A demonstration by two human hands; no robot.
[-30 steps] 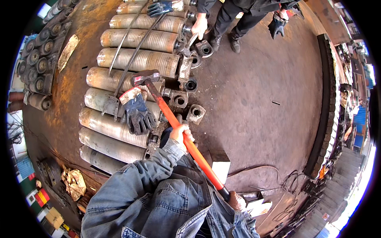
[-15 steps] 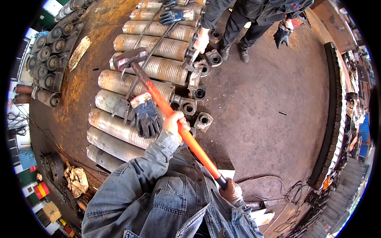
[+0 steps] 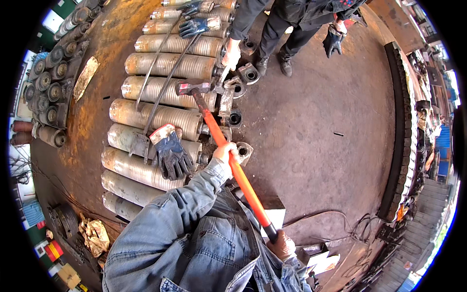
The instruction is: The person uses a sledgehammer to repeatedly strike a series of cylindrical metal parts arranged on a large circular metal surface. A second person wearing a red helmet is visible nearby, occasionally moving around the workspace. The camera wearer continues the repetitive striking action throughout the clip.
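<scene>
A sledgehammer (image 3: 245, 182) with an orange handle and a dark end grip slants across the middle. My left hand (image 3: 226, 152) is wrapped round the handle about halfway along. Down at the grip end, my right hand (image 3: 282, 245) is closed on it. The hammer's steel head (image 3: 193, 87) is over a ribbed metal roller (image 3: 168, 91), close to a rusty metal block (image 3: 226, 100) at the roller's end; whether the two touch I cannot tell. Another person's hand (image 3: 231, 56) holds a short light-coloured bar (image 3: 224, 75) against that block.
Dark work gloves (image 3: 172, 155) lie on the rollers near my left arm, with long metal rods (image 3: 168, 80) beyond. Several bearing blocks (image 3: 243, 152) sit at the roller ends. The co-worker's boots (image 3: 285, 67) stand on the floor (image 3: 316, 160). A cable (image 3: 335, 214) lies at lower right.
The hammer head has swung right and down, from over the rollers' left part to near the block. Both my hands keep their hold. The view has shifted slightly.
</scene>
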